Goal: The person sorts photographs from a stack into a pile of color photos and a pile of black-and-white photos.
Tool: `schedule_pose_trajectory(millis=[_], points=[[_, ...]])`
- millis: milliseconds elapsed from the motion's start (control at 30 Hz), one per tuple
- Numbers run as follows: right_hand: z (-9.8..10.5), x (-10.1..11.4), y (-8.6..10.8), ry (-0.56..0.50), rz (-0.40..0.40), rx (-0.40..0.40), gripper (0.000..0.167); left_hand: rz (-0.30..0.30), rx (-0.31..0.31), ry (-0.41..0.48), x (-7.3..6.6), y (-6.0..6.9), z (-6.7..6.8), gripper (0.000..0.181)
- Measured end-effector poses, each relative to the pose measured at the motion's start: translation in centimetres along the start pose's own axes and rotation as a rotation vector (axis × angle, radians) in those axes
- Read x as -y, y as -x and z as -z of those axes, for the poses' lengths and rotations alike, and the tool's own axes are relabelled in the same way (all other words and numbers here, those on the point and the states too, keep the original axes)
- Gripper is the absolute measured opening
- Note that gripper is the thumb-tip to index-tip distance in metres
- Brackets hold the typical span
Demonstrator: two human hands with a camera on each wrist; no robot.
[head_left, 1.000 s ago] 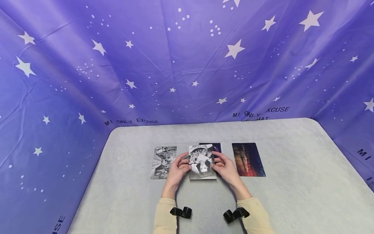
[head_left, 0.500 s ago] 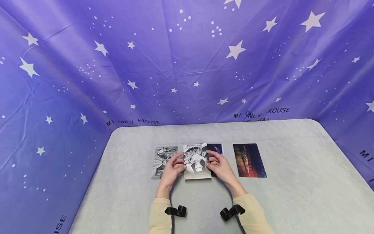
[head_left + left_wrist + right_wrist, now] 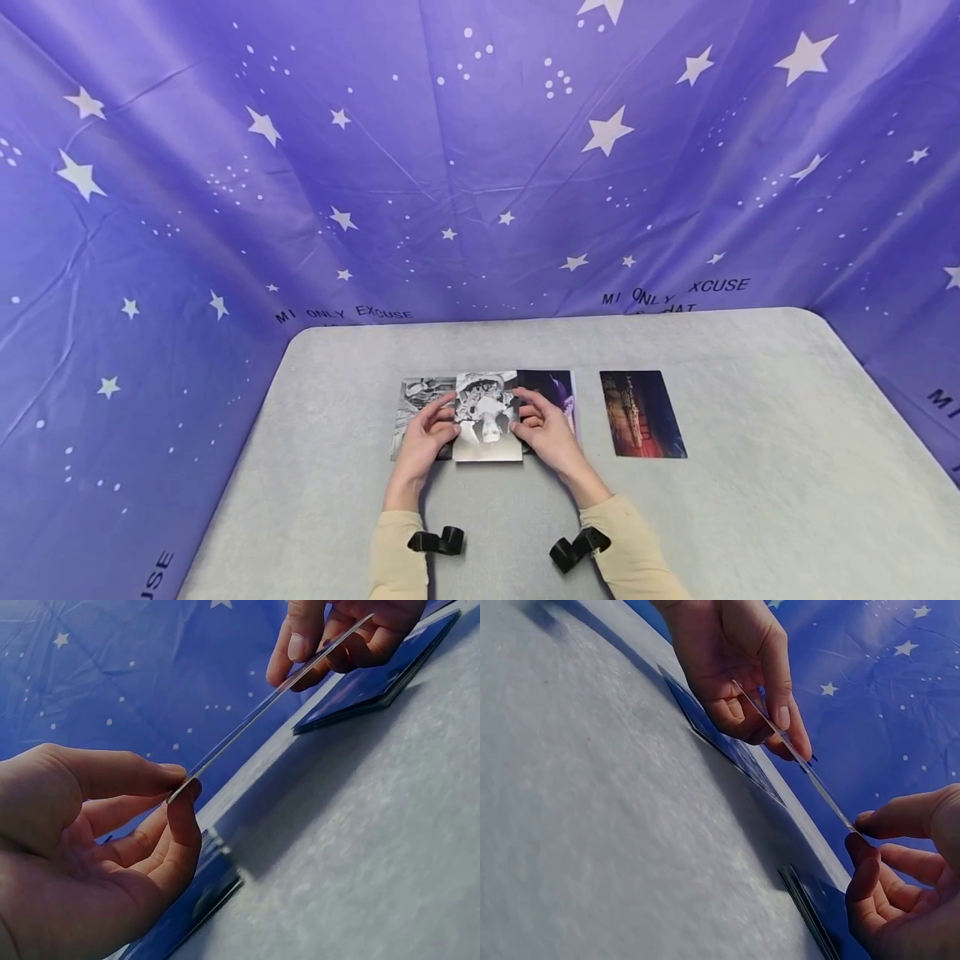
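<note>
Both hands hold a black-and-white photo card (image 3: pixel 486 407) by its opposite side edges, above the table. It shows a picture of a person, upside down from here. My left hand (image 3: pixel 420 444) pinches the left edge between thumb and fingers. At the right edge, my right hand (image 3: pixel 549 435) does the same. Seen edge-on in the left wrist view, the photo card (image 3: pixel 255 712) hangs apart from the tabletop. Beneath and left of it lies another black-and-white card (image 3: pixel 422 390), partly hidden by the left hand. A dark purple card (image 3: pixel 542 382) lies behind the right hand, partly covered.
On the grey table (image 3: pixel 735 517), a dark card with red and orange tones (image 3: pixel 643 414) lies to the right. In the right wrist view a stack of cards (image 3: pixel 808 913) shows its layered edge. A purple star-printed cloth (image 3: pixel 480 167) hangs behind the table.
Both hands have moved left with the photo card. It now overlaps the left black-and-white card from this view, and more of the purple card shows. The cards on the table have stayed put.
</note>
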State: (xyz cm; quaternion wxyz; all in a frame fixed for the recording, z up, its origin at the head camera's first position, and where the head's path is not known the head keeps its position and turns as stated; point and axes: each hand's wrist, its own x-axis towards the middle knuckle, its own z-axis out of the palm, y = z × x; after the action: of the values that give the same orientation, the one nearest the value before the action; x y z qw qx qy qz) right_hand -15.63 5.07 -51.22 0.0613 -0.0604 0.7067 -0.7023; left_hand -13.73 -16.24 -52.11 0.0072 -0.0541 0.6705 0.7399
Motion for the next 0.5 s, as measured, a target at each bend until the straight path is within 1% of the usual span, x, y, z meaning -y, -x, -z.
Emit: schedule_pose_trajectory(millis=[233, 300, 400, 500], points=[[-1.6, -0.3, -0.1, 0.054, 0.057, 0.016, 0.053, -0.036, -0.012, -0.018, -0.3, 0.2, 1.4, 0.055], [-2.0, -0.5, -0.1, 0.062, 0.063, 0.024, 0.054, -0.038, -0.019, -0.028, -0.3, 0.3, 1.9, 0.055], [-2.6, -0.6, -0.2, 0.093, 0.081, 0.03, 0.054, -0.024, -0.035, -0.028, -0.2, 0.3, 2.5, 0.055], [-3.2, -0.5, -0.3, 0.13, 0.075, 0.039, 0.054, -0.021, -0.043, -0.039, -0.2, 0.4, 3.0, 0.055]])
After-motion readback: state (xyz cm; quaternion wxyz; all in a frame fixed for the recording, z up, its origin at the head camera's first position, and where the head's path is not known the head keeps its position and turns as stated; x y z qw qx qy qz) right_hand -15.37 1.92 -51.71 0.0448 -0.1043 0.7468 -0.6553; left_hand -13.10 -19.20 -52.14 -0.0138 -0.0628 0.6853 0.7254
